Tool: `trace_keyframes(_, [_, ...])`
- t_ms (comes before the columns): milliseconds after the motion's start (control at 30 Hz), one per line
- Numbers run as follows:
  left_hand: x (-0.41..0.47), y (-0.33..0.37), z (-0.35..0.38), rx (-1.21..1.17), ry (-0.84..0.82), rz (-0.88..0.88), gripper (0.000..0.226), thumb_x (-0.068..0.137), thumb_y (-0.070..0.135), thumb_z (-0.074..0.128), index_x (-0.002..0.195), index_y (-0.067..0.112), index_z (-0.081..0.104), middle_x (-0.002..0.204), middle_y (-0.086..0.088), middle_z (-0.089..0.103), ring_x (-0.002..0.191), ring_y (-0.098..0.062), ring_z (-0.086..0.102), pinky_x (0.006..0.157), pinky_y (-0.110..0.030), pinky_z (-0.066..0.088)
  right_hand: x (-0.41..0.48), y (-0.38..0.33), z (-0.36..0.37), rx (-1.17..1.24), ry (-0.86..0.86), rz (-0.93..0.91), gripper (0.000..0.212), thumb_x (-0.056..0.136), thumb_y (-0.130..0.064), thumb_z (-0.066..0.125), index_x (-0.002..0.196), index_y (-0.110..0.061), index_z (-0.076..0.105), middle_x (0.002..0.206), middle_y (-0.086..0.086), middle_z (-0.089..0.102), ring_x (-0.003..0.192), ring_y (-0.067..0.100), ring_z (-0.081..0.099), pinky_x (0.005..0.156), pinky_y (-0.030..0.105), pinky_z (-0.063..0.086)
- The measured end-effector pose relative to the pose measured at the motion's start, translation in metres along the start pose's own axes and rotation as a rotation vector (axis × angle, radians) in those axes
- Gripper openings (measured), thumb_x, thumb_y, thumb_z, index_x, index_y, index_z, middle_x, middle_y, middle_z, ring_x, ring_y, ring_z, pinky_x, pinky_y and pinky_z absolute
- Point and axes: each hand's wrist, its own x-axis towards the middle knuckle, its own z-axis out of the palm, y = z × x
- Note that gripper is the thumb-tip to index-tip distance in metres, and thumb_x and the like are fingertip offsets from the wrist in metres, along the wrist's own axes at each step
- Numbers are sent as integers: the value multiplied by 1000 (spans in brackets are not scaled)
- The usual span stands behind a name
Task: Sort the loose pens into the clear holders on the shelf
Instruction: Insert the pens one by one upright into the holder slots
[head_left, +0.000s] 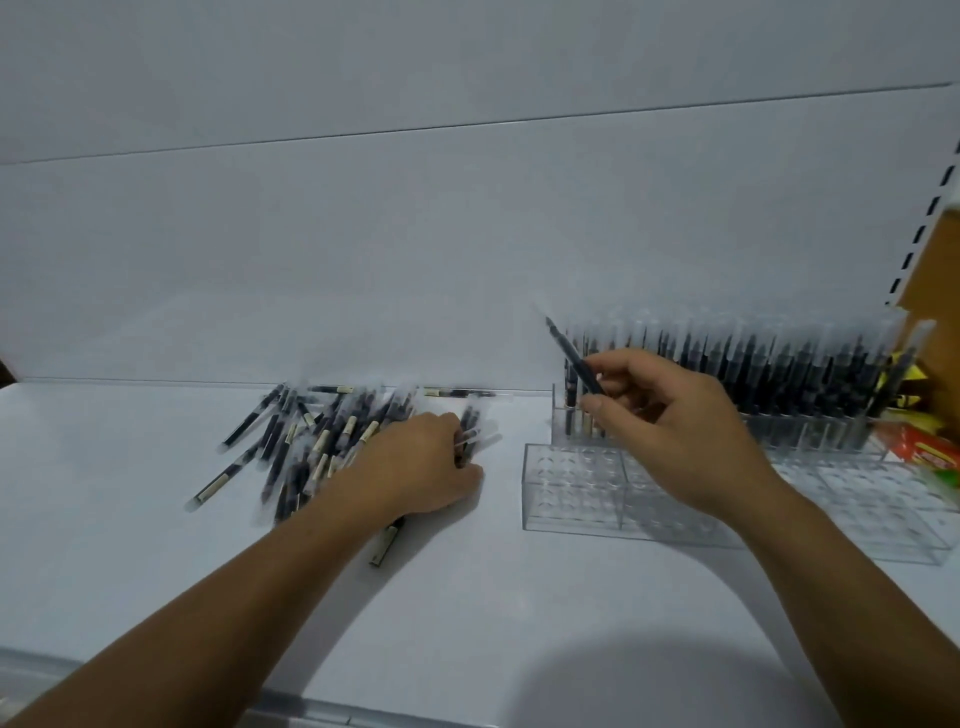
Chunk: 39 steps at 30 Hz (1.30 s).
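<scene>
Right hand pinching a slim dark pen tilted above the filled clear holder at the smooth white shelf back edge, left hand grasping loose pens mid-shelf, empty acrylic holder in front.

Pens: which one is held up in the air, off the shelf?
The pen pinched by the right hand, tilted near the holders; the rest lie in the pile or stand in holders.

A white shelf bears loose pens, clear holders and, seemingly, coloured packets.
</scene>
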Motion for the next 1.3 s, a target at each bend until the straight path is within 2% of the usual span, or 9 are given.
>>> trace_keyframes(233, [2, 13, 7, 186, 110, 8, 22, 96, 34, 42, 98, 13, 50, 95, -4, 48, 92, -28, 58, 68, -31, 35, 1, 7, 0, 5, 21, 25, 29, 88, -17, 68, 104, -41, 62, 87, -14, 64, 79, 2, 60, 71, 13, 51])
trace_keyframes(433, [4, 17, 13, 233, 144, 13, 21, 97, 28, 41, 105, 13, 53, 99, -5, 59, 89, -26, 60, 66, -32, 39, 2, 13, 5, 74, 26, 65, 32, 89, -16, 68, 99, -45, 58, 86, -8, 64, 80, 12, 64, 75, 21, 54])
trace_keyframes(533, [3, 14, 10, 91, 219, 0, 18, 99, 32, 38, 99, 16, 47, 90, -4, 61, 74, -24, 55, 63, -33, 38, 3, 16, 5, 135, 31, 110, 29, 90, -15, 67, 98, -42, 58, 88, 4, 65, 83, 22, 65, 73, 23, 57])
trace_keyframes(633, [2, 9, 7, -258, 240, 3, 16, 101, 34, 40, 103, 19, 46, 81, 1, 64, 71, -20, 58, 63, -36, 46, 4, 19, 4, 149, 38, 141, 27, 91, -15, 67, 99, -39, 57, 90, 6, 65, 84, 24, 67, 71, 23, 56])
trace_keyframes(767, [-2, 15, 12, -524, 321, 71, 13, 101, 34, 40, 97, 23, 44, 64, 5, 53, 57, -14, 50, 51, -33, 33, 6, 22, 0, 124, 48, 165, 26, 91, -14, 66, 98, -37, 56, 92, 13, 64, 87, 30, 64, 75, 34, 57])
trace_keyframes(867, [-2, 26, 12, -882, 263, 97, 10, 103, 26, 38, 98, 19, 45, 69, 0, 54, 54, -10, 49, 54, -29, 43, 7, 26, -5, 90, 66, 187, 25, 91, -16, 66, 99, -37, 54, 93, 11, 64, 89, 30, 65, 80, 38, 57])
trace_keyframes(1000, [3, 37, 10, -1248, 24, 64, 8, 100, 26, 50, 96, 19, 49, 67, 6, 43, 51, -7, 38, 50, -21, 34, 8, 29, -10, 112, 97, 196, 22, 91, -16, 65, 98, -33, 54, 93, 12, 68, 87, 24, 69, 81, 35, 57])
trace_keyframes(1133, [-4, 34, 11, -1146, -76, 143, 46, 69, 64, 73, 100, 33, 60, 64, 13, 41, 51, 0, 40, 50, -12, 36, 9, 29, -10, 197, 162, 176, 8, 93, -17, 62, 94, -25, 59, 86, -2, 74, 85, 10, 71, 80, 28, 55])
trace_keyframes(1300, [-14, 37, 16, -1097, -86, 206, 43, 61, 52, 80, 99, 37, 66, 62, 9, 38, 52, -2, 37, 49, -8, 32, 10, 27, -13, 222, 266, 134, 2, 89, -27, 68, 89, -29, 68, 89, -2, 69, 85, 14, 65, 77, 23, 55])
